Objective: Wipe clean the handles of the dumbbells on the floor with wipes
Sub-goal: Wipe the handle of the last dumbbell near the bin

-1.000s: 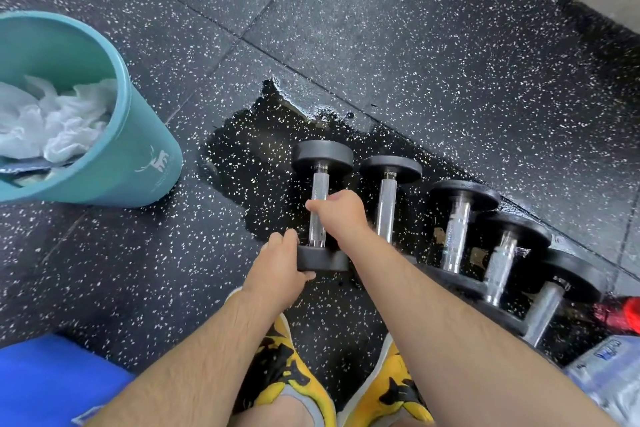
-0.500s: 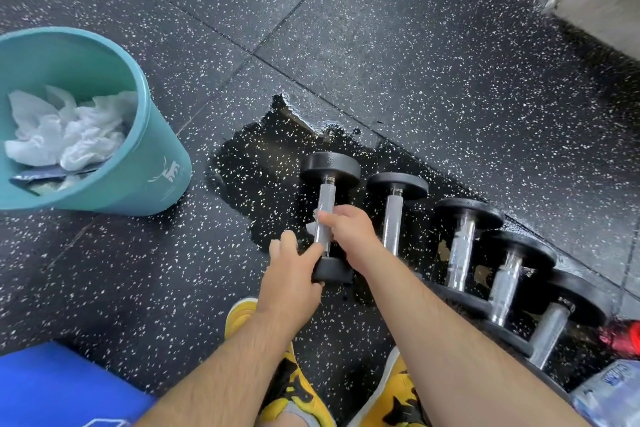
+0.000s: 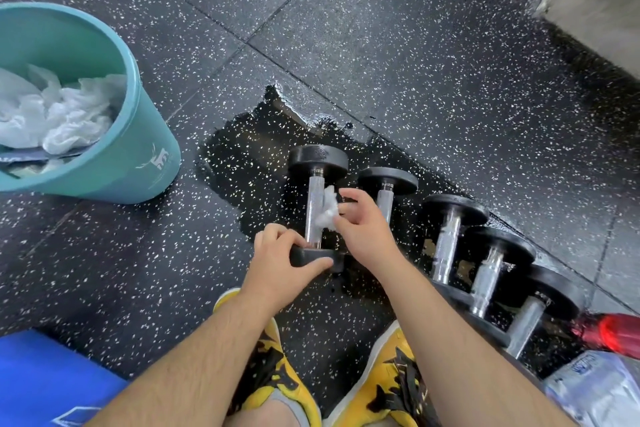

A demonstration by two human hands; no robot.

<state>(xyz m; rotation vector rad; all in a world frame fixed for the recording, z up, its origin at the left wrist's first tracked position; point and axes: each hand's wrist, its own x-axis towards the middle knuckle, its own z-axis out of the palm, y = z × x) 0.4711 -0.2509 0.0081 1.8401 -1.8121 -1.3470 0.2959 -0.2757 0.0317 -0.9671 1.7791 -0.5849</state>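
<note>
Wipe (image 3: 329, 209) pinched in right hand (image 3: 363, 230) against dumbbell handle (image 3: 313, 199); left hand (image 3: 280, 265) grips its head (image 3: 304, 257); bin logo (image 3: 160, 157) illegible.

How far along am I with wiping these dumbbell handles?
Done: crumpled white wipes lie in the teal plastic bucket, suggesting wiping done. In hand: the right hand pinches a white wipe at the leftmost dumbbell's silver metal handle; the left hand grips its near black end. Left: four more dumbbells alongside, cleanliness unclear.

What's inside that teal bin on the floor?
The teal bin holds crumpled white wipes lying over a grey flat wrapper; its bottom is covered.
</note>
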